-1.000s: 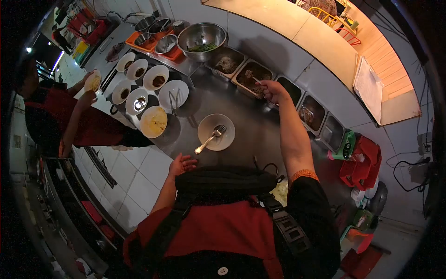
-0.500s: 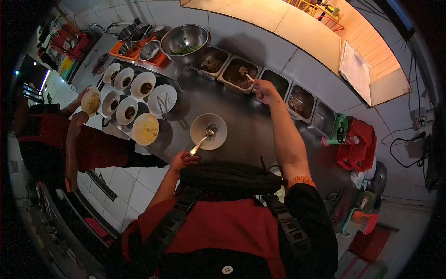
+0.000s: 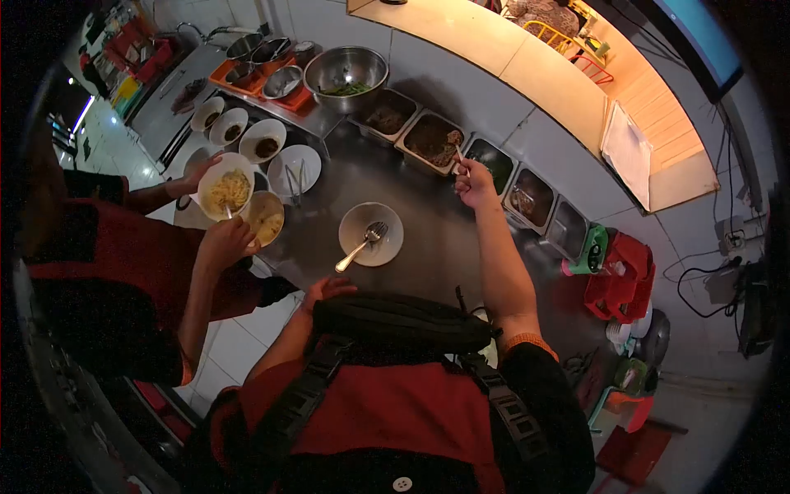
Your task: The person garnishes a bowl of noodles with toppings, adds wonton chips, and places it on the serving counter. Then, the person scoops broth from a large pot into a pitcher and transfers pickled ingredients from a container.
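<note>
My right hand [image 3: 476, 183] is closed round the handle of a spoon [image 3: 458, 152], whose end carries brown minced food at the right edge of a metal tray [image 3: 428, 142]. Near the front edge of the steel counter, my left hand [image 3: 329, 290] has its fingers apart and holds nothing. Just beyond it stands a white bowl [image 3: 349, 228] with a fork and what looks like a spoon [image 3: 362, 245] resting in it. The second tray [image 3: 383, 113] to the left also holds brown food.
At the left a co-worker [image 3: 156, 263] holds a bowl of noodles [image 3: 225, 186] over another bowl [image 3: 267, 218]. Bowls with dark sauce [image 3: 263, 142] and a plate with tongs [image 3: 295, 170] stand nearby. A steel bowl [image 3: 346, 78] is at the back; red baskets [image 3: 621, 280] are right.
My right hand has lifted the spoon with minced food from inside the tray to its right edge. The co-worker has moved in toward the counter with the noodle bowl.
</note>
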